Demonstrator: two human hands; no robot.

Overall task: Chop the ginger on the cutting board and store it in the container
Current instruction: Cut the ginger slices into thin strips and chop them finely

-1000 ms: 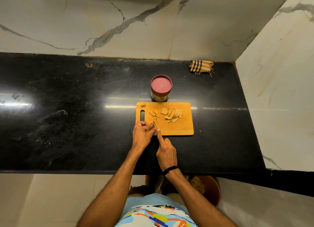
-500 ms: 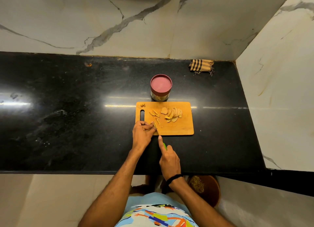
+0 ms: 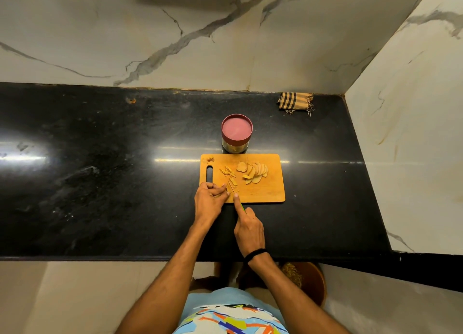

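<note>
On the bench (image 3: 100, 183), the container (image 3: 236, 133) stands just behind the board (image 3: 270, 191), the cloth (image 3: 295, 102) well behind and right of it, with slices (image 3: 253, 172) on its middle and strips (image 3: 228, 171) on its left half.

Counter (image 3: 100, 183): black polished stone, speckled, glossy, bright light streaks. Cutting board (image 3: 265, 191), near front edge: wood, smooth, matt orange-brown. Container (image 3: 234, 147) behind board: shiny metal body; lid (image 3: 236, 129) matt pink, plastic-looking. Ginger (image 3: 254, 172): pale, dull cut faces. Knife (image 3: 241, 206): green handle, mostly hidden. Cloth (image 3: 295, 102), back right corner: woven, checked, frayed fringe. Walls (image 3: 175, 33): veined marble, soft sheen.
</note>
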